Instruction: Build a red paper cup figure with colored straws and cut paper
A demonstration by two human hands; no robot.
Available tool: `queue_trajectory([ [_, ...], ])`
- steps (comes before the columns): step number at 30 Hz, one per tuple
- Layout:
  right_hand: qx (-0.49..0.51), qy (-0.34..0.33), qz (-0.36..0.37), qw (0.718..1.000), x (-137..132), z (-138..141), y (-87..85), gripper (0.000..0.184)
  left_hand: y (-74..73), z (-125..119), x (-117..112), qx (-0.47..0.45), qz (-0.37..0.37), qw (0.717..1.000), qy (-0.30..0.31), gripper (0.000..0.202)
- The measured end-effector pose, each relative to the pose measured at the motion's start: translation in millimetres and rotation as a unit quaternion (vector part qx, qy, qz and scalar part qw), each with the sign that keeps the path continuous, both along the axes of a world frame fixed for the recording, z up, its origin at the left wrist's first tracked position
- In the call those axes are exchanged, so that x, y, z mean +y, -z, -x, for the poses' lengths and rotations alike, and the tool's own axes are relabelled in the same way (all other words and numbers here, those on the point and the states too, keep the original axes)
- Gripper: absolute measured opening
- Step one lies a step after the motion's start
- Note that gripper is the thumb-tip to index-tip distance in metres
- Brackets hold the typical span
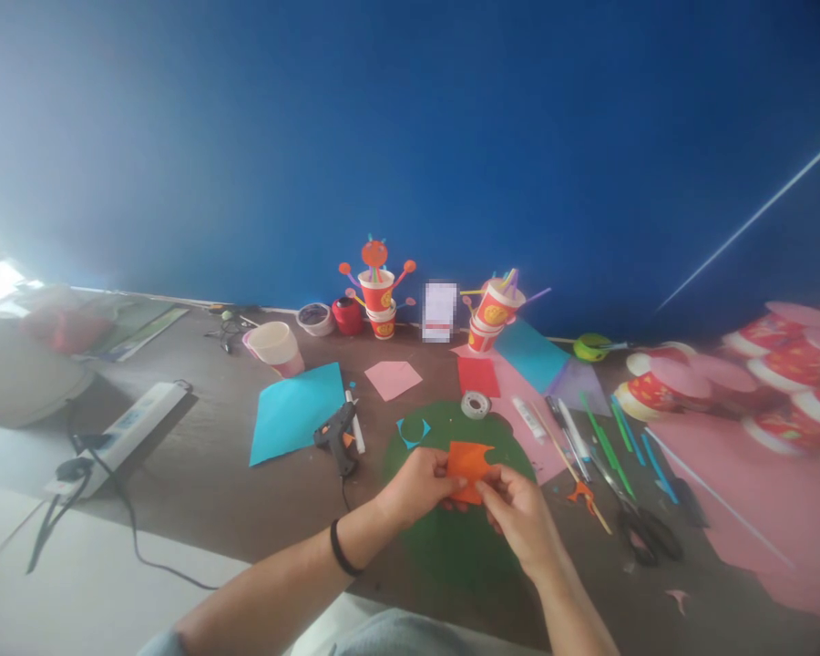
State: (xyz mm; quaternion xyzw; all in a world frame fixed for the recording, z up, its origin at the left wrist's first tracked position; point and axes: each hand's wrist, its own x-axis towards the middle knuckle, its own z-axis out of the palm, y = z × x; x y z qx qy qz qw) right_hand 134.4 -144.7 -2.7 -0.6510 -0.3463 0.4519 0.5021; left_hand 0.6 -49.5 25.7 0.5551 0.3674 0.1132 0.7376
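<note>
Between my hands is a piece of orange paper (467, 463) with a curved notch cut from its upper right side. My left hand (424, 483) pinches its left edge, and my right hand (516, 508) pinches its lower right part. Both hands are over a round green mat (444, 556). On the mat's far part lie a blue paper scrap (414, 444) with a round hole and a roll of tape (476, 404). A black glue gun (340, 437) rests to the left. Scissors (646, 536) lie to the right, near an orange paper scrap (580, 494).
At the back stand two paper-cup figures, a left one (377, 296) and a right one (496, 314). Blue paper (291, 415), a white cup (277, 346) and a power strip (127, 433) are leftward. Pens, green strips (605, 442), pink sheets and several decorated red cups (796, 364) occupy the right.
</note>
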Motion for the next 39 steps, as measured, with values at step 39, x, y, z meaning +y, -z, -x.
queue_trajectory([
  [39,0.157,-0.011,-0.065,0.985,0,8,-15.3,0.043,5.4,9,0,-0.081,0.11,0.987,-0.081,0.024],
])
